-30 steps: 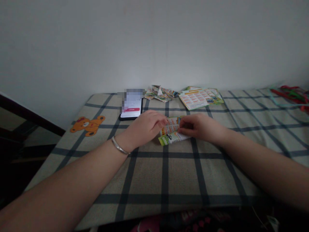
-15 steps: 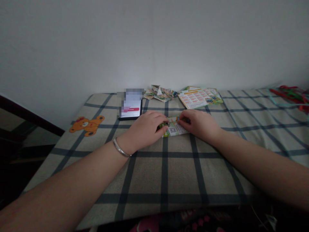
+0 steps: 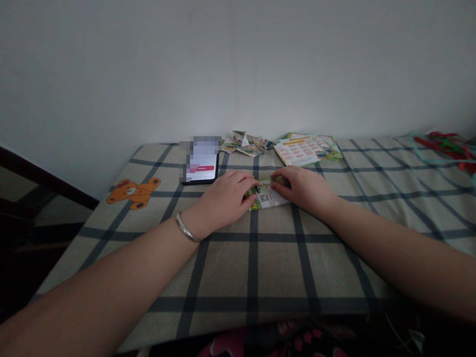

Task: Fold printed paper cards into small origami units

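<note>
Between my hands, on the checked tablecloth, lies a folded printed paper with a square code on its white face and green along its edges. My left hand, with a silver bangle at the wrist, grips the paper's left end between thumb and fingers. At the right end my right hand pinches the upper edge, thumb in front and fingers behind. Both hands rest low, close to the cloth. The fingertips behind the paper are partly hidden.
A phone with a lit screen stands left of several folded paper pieces. Printed leaflets are stacked at the back by the wall. Far right is a tangle of red and green strips; a bear decal is at left.
My right hand has shifted slightly left along the paper's upper edge, and the paper has moved a little left. My left hand keeps its hold.
</note>
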`<state>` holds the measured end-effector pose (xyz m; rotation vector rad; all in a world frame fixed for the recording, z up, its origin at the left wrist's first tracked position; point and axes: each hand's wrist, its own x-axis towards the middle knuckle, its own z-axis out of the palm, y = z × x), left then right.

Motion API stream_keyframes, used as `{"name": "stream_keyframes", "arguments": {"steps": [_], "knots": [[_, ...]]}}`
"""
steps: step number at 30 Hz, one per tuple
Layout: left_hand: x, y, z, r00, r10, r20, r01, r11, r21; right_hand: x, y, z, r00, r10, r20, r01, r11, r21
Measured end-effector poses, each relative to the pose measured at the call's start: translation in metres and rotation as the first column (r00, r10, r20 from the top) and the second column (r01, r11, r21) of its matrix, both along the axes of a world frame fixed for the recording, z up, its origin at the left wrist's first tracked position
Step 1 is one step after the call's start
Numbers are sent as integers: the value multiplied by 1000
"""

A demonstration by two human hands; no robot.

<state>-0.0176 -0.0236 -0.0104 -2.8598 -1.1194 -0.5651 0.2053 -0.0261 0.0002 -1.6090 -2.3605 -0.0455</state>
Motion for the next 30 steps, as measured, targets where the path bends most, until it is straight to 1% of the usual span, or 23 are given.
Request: {"name": "stream_keyframes", "arguments": {"steps": [5,8,10,14,17,21,23,28,30], "knots": [[-1,-2,1,999,-12,-48,13,999,36,2,-1,-1,997,64,-46,-65,998,-12],[0,-3,2,998,-31,-46,32,999,11,2,-1,1,995,83,-49,-84,996,-22],[1,-4,3,1000,5,-23,-6,1000,-17,2,0,2,997,63,-41,-65,997,-40],[4,-6,1,988,154,22,-154,988,-5,0,2,4,999,-24,-29,21,994,-106],[4,-6,-2,985,170,13,-170,985,0,0,3,6,998,-55,-35,50,989,-140],[3,-5,-3,985,171,10,-171,985,3,2,6,6,996,-70,-62,57,979,-194],[2,-5,-3,986,166,10,-166,986,8,4,7,5,995,-50,-88,31,979,-201],[2,-5,-3,992,125,21,-125,992,14,9,8,0,985,59,-159,-78,991,-110],[1,-4,-2,994,103,34,-104,995,5,10,8,-1,982,85,-171,-104,989,-107]]}}
